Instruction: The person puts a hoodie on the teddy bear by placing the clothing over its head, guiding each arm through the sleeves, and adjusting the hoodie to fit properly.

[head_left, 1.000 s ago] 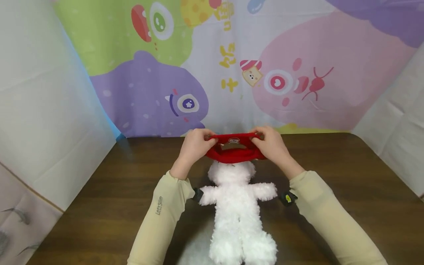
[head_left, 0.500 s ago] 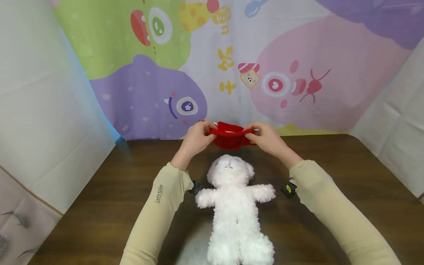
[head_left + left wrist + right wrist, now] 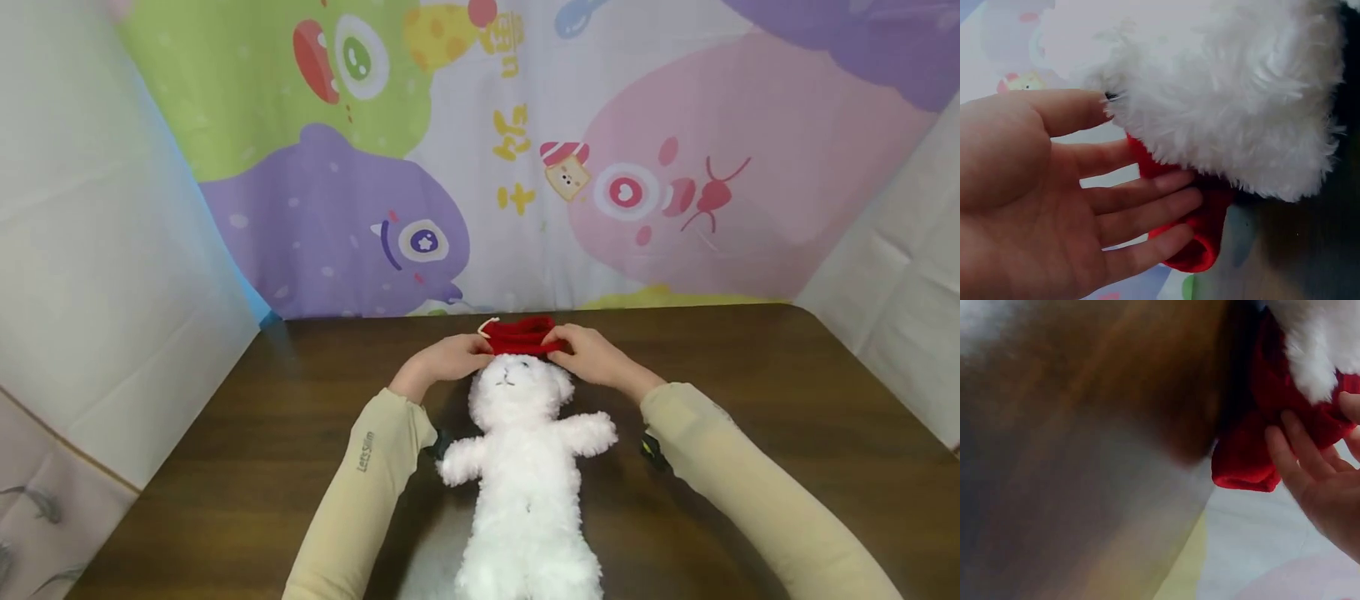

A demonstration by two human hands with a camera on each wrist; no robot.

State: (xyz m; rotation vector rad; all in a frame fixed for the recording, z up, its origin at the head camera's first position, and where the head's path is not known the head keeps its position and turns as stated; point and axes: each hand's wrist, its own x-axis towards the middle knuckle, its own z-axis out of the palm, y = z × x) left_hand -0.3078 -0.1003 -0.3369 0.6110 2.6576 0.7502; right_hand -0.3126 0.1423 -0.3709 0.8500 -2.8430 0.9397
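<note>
A white fluffy plush bear (image 3: 525, 483) lies on its back, arms spread. A red cloth garment (image 3: 519, 333) sits at the top of its head. The left hand (image 3: 452, 357) pinches the garment's left edge beside the head; in the left wrist view the fingers of that hand (image 3: 1085, 194) lie against the red cloth (image 3: 1200, 240) and white fur (image 3: 1229, 94). At the garment's right edge, the right hand (image 3: 596, 358) pinches the cloth; in the right wrist view that hand (image 3: 1325, 487) has its fingers on the red fabric (image 3: 1244, 453).
The dark wooden table (image 3: 262, 450) lies under the bear. Behind it hangs a printed cartoon curtain (image 3: 517, 250), with pale cloth panels on the left (image 3: 97, 250) and right (image 3: 907, 267). A grey patch (image 3: 435, 558) shows beside the bear's legs.
Both hands have brought the red garment down from above and beyond the bear onto the top of its head. The bear has shifted slightly, its body now tilted a little.
</note>
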